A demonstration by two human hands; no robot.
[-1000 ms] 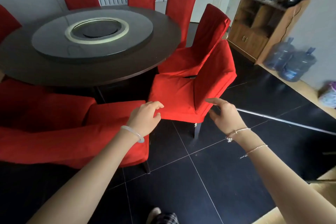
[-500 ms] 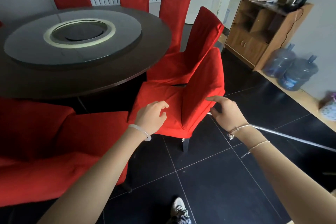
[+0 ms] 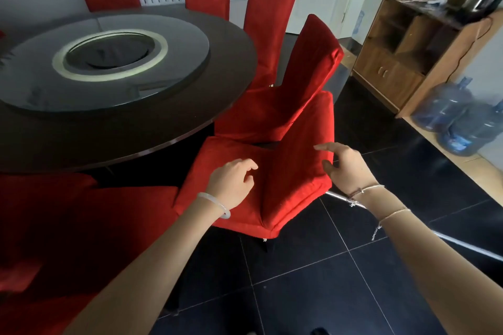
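Both hands have closed in on the red-covered chair. The left hand hangs loose over its seat and the right hand is spread at the backrest. Neither grip has taken hold yet.

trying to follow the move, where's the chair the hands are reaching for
In the head view, the chair stands mid-frame between the left hand and right hand, at the near right edge of the round table.
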